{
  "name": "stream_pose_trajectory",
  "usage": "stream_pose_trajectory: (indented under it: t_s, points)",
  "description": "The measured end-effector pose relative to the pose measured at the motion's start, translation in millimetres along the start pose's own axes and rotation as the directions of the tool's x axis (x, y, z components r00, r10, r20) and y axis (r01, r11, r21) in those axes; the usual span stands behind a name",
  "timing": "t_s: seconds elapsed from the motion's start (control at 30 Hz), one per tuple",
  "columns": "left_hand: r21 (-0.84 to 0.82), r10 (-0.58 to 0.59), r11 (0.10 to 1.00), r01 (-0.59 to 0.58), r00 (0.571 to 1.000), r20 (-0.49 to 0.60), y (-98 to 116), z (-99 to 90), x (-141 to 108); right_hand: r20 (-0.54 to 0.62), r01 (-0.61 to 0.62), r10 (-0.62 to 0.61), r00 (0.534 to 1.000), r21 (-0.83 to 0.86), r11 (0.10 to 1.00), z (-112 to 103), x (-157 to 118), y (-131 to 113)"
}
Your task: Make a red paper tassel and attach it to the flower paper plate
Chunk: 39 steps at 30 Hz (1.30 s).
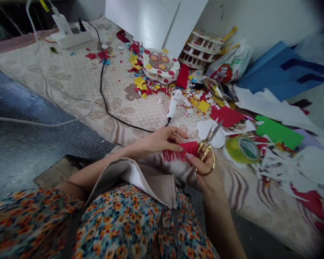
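Between my two hands is a red strip [189,147] of felt or paper, its lower edge cut into a fine fringe. My left hand [169,140] pinches the strip's left part between thumb and fingers. On the right end, my right hand [202,163] presses its thumb against the strip. Gold-handled scissors [206,147] hang on that same hand, a handle loop around its fingers. Their blades point up and away from me, slightly apart, over a white cut-out piece [218,138]. A white glue gun [172,105] lies on the table just beyond my hands.
A black cord [101,82] runs from a power strip [72,39] to the glue gun. Behind stand a decorated white scalloped box [161,66] and a tiered white rack [201,48]. Yellow tape [241,149], a green sheet [279,132] and many scraps cover the right side.
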State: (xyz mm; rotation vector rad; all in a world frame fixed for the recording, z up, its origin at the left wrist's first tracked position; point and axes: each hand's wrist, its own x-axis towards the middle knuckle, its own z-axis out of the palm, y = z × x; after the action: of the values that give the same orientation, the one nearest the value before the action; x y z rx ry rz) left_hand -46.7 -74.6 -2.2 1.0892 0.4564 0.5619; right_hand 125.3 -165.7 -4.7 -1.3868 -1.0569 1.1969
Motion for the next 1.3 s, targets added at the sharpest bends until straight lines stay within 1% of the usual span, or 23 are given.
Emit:
stream_pose_trajectory:
  t_s: [0.13,0.27,0.47,0.6,0.77,0.93,1.03,1.2,1.3]
  points:
    - [-0.027,-0.002,1.000,0.003,1.000,0.010,-0.4,-0.4,0.1,-0.014,-0.009,0.009,1.000,0.008,1.000,0.8,0.8,1.6]
    - [-0.008,0.001,1.000,-0.001,1.000,0.004,-0.5,-0.7,0.1,-0.016,-0.012,0.012,1.000,0.019,1.000,0.9,0.1,0.1]
    - [-0.002,-0.002,1.000,0.002,1.000,0.004,-0.1,-0.4,-0.1,-0.008,0.008,-0.008,1.000,-0.023,1.000,2.0,-0.2,-2.7]
    - [-0.019,-0.012,1.000,0.012,1.000,0.011,0.8,-0.3,-0.3,-0.021,0.015,-0.015,1.000,0.010,1.000,2.4,0.7,-1.2]
    - [-0.019,-0.014,1.000,0.014,1.000,0.013,0.2,-0.1,-0.7,0.013,0.011,-0.011,1.000,0.041,0.999,4.5,0.9,-4.4]
    - [-0.021,-0.013,1.000,0.013,1.000,0.013,-1.0,0.1,-0.3,0.012,0.019,-0.020,1.000,0.051,0.998,6.8,0.7,-7.6]
    - [-0.029,-0.014,0.999,0.014,1.000,0.014,-1.1,0.0,0.3,0.017,0.012,-0.013,1.000,0.062,0.998,6.5,1.1,-6.6]
    - [-0.031,-0.014,0.999,0.015,1.000,0.020,-0.6,0.2,0.3,-0.010,0.016,-0.015,1.000,0.081,0.997,5.5,2.2,-3.7]
    - [-0.023,-0.006,1.000,0.006,1.000,0.027,-0.8,0.5,0.3,-0.001,0.021,-0.021,1.000,0.096,0.995,5.6,2.3,-2.9]
